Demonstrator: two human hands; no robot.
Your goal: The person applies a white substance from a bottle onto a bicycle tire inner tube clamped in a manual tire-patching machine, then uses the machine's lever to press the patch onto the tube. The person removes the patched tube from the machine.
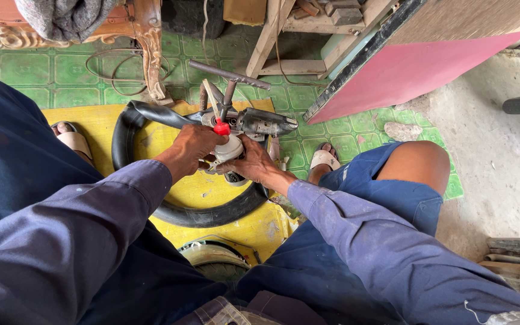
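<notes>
A black rubber inner tube [212, 212] lies looped on a yellow mat [97, 123]. Part of it passes through a metal clamp press [254, 122] with a T-shaped screw handle [229, 75]. My left hand [191, 147] grips the top of a small white bottle with a red cap [225, 141], right at the press. My right hand [254, 164] holds the same bottle from below and the right. Both hands sit close together over the tube. The tube under the hands is hidden.
A carved wooden furniture leg [151, 54] stands at the back left. A pink board [410, 72] leans at the back right. Green tiles [61, 72] surround the mat. My sandalled feet [74, 139] [324, 157] flank the mat. A round dish [215, 259] sits near my lap.
</notes>
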